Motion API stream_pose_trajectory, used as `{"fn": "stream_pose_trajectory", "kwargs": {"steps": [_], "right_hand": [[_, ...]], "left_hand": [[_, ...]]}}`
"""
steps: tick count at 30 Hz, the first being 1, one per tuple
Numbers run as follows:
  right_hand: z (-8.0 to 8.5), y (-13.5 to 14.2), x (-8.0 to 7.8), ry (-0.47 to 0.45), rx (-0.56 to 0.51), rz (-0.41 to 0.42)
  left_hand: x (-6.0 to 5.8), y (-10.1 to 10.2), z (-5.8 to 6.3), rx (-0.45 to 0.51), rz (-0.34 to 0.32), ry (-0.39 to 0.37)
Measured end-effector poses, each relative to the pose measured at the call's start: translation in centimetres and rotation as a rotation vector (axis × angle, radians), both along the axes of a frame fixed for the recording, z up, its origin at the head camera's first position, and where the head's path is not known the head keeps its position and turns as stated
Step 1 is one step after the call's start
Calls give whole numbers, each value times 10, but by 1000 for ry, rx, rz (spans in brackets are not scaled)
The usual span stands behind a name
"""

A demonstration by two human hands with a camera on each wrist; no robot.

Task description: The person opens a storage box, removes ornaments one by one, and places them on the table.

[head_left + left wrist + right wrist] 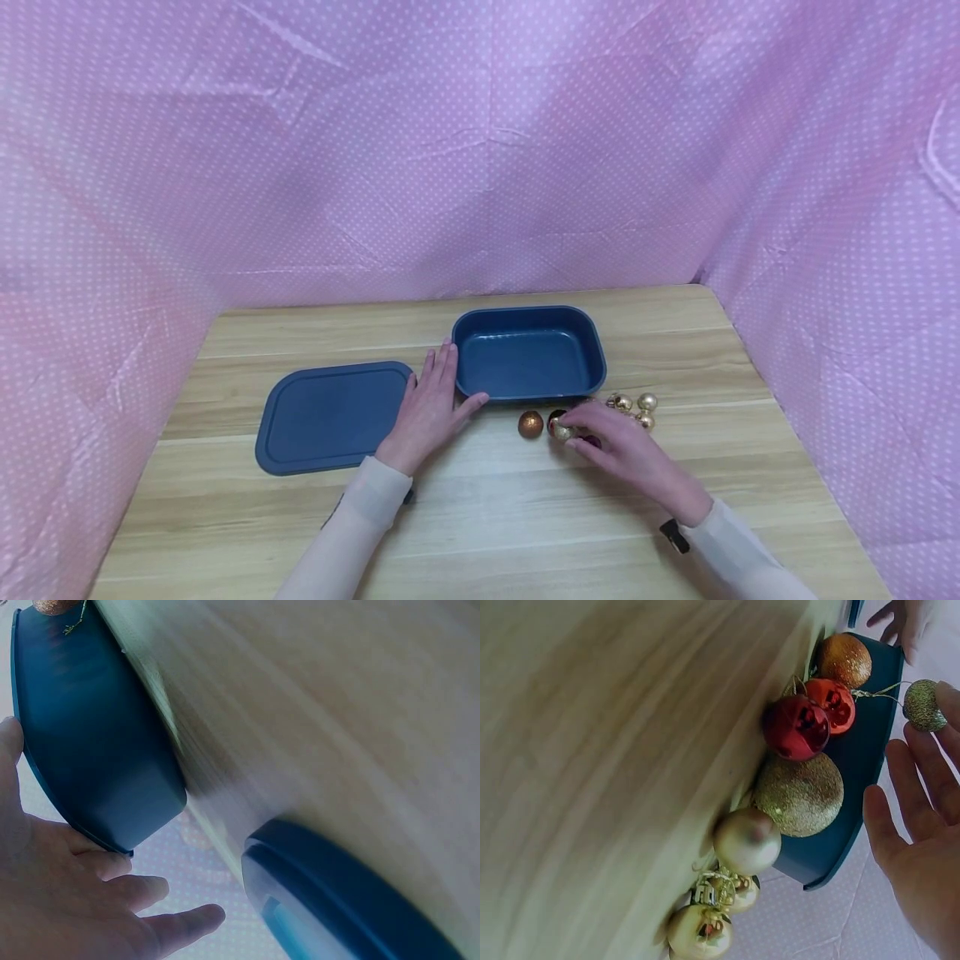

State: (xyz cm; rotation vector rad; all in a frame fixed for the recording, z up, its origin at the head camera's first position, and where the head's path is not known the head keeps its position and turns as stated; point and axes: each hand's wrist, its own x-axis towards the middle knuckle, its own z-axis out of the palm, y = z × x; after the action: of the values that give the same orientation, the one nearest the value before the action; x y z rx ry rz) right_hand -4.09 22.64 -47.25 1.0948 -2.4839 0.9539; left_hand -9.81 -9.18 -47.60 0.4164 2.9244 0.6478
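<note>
A dark blue rectangular box (528, 396) stands uncovered on the table, its inside bare. My left hand (426, 408) rests at its left end, fingers extended along the wall and thumb by the front rim. Between the thumb and fingers of my right hand (626, 448) is a small gold glitter bauble (925, 705), lifted off the table with its string trailing. Below it in the head view lie a copper glitter bauble (530, 425) and, clearer in the right wrist view, an orange-red bauble (836, 705), a dark red bauble (796, 727) and a larger gold glitter bauble (801, 796).
Several shiny gold baubles (647, 402) lie right of the box's front corner. A flat dark blue lid (333, 418) lies on the wooden table (480, 533) left of the box. Pink dotted cloth (480, 167) hangs behind and at both sides.
</note>
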Motion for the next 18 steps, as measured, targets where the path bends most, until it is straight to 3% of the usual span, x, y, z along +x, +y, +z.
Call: {"fn": "stream_pose_trajectory", "kwargs": {"steps": [8,18], "right_hand": [[-4,-4,4,4,48,-26],[-11,-7,7,-12,67,8]], "left_hand": [[0,0,-1,5,0,8],[0,0,-1,15,1,14]]}}
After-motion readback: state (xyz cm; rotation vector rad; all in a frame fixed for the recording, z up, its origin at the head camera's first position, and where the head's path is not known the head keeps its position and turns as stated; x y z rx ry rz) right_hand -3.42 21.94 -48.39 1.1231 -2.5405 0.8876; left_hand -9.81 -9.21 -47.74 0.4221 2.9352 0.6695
